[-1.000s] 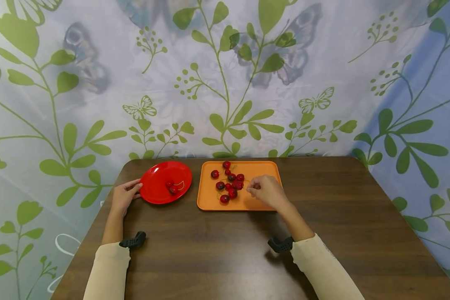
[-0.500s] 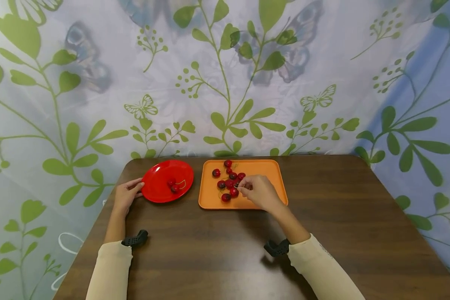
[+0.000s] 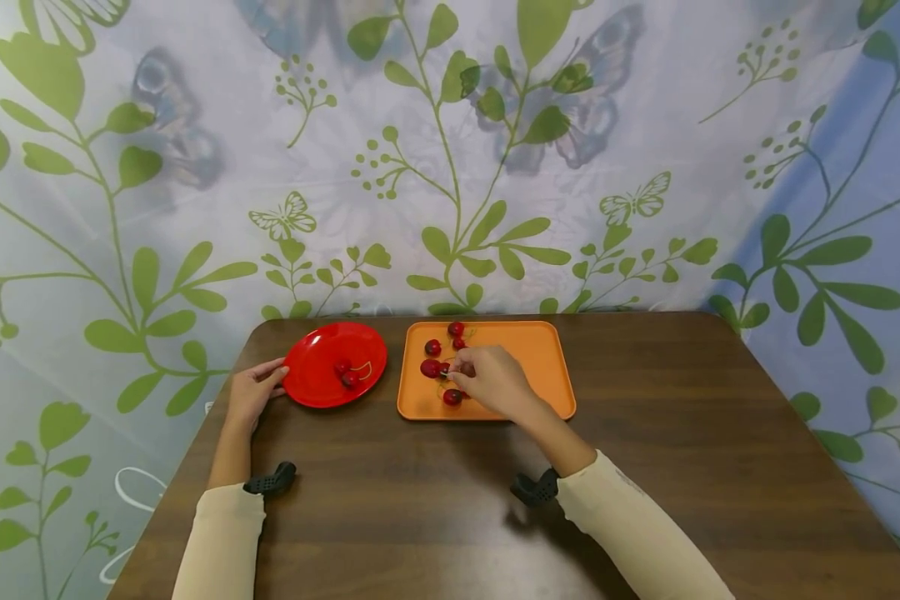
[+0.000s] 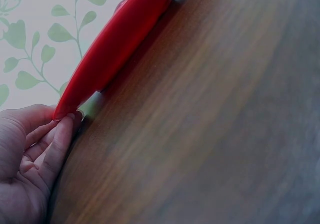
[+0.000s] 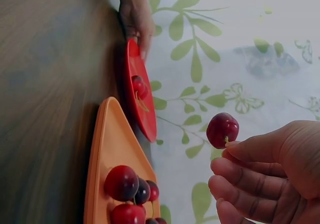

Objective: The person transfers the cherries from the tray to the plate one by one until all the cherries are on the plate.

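My left hand [image 3: 251, 393] pinches the near left rim of a red plate [image 3: 311, 387], thumb above and fingers beneath. Two cherries [image 3: 350, 377] with joined stems lie on that plate. Over an orange tray [image 3: 543, 375], my right hand [image 3: 491, 382] pinches a dark red cherry [image 5: 222, 130] by its stem, between thumb and forefinger. In the right wrist view it hangs clear of the cherries [image 5: 121, 183] on the tray. Several cherries [image 3: 456, 330] lie on the tray's left half, some hidden behind the right hand.
Plate and tray stand side by side near the far edge of a dark wooden table [image 3: 420, 500]. A curtain [image 3: 390, 167] printed with leaves and butterflies hangs right behind it. Black wrist mounts [image 3: 272, 480] are worn on both forearms.
My right hand has moved left from the tray's right side, lifting a cherry off the group and carrying it toward the plate. The left hand keeps its grip on the plate rim.
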`<state>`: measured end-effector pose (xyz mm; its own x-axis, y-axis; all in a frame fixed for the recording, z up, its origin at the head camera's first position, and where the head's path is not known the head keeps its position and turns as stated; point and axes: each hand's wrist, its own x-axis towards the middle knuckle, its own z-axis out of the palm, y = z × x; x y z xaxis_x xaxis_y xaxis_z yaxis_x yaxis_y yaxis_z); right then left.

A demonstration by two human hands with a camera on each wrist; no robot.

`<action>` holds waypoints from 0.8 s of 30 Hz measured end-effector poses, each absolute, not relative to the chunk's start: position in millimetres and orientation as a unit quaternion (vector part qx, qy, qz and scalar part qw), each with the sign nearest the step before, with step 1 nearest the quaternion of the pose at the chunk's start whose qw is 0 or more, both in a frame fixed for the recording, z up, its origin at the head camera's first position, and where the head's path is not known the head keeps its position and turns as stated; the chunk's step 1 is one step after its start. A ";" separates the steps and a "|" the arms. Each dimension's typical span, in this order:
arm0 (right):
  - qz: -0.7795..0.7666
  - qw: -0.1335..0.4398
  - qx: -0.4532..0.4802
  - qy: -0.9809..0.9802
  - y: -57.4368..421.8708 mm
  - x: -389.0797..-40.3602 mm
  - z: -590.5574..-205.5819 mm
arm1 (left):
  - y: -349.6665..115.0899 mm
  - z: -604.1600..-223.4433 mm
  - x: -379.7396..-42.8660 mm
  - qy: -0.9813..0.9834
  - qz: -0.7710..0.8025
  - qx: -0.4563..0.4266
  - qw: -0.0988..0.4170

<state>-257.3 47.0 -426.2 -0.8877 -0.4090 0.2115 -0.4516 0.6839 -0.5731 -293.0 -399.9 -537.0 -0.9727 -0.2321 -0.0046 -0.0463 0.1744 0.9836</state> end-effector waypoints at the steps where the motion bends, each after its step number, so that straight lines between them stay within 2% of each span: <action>1: 0.317 0.032 0.237 -0.918 44.4 -258.2 -425.3 | -399.9 -537.0 -293.2 -0.763 -0.636 0.092 0.073; 24: 0.296 0.031 0.243 -0.923 -13.0 -300.9 -439.4 | -400.2 -540.2 -297.1 -0.754 -0.646 0.090 0.077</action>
<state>-300.9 -13.0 -439.4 -0.8796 -0.4309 0.2016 -0.4677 0.7059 -0.5320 -297.1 -400.2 -540.2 -0.9719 -0.2352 0.0002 -0.0356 0.1481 0.9883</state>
